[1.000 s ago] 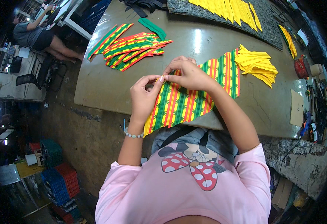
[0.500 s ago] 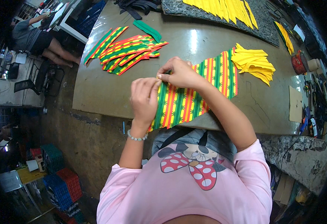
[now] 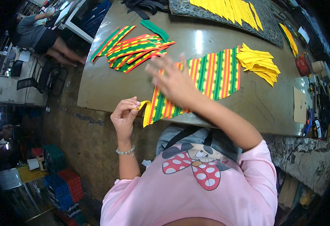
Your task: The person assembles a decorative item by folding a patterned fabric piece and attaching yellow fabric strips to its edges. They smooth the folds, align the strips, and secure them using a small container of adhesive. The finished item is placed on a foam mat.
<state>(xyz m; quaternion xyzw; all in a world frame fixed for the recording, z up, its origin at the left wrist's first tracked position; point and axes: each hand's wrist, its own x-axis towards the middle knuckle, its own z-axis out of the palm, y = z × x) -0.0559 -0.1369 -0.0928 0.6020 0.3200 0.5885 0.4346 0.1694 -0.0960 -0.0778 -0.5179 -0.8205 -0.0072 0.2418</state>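
Note:
Near the table's front edge, my left hand [image 3: 125, 116] pinches one end of a narrow yellow strip [image 3: 147, 114]. The strip curves down beside the left edge of a row of overlapping striped strips [image 3: 214, 73], red, yellow and green with dark leaf-like prints. Over the left part of that row is my right hand [image 3: 175, 83], fingers spread and smeared by motion, with nothing seen in it. Whether its palm touches the strips I cannot tell. A loose pile of similar striped strips [image 3: 136, 52] lies farther left, with a plain green strip [image 3: 154, 30] behind it.
A bunch of yellow strips [image 3: 261, 64] adjoins the row's right end. At the back, a dark speckled slab [image 3: 210, 17] bears more yellow strips. Black strips [image 3: 146, 6] lie back left. A red roll [image 3: 303, 64] and a tan card [image 3: 299, 105] are at right. Another person [image 3: 40, 32] stands far left.
My hands have moved apart from their pinch at the row's left corner. The left drew toward me and leftward with the yellow strip; the right opened and lies over the row.

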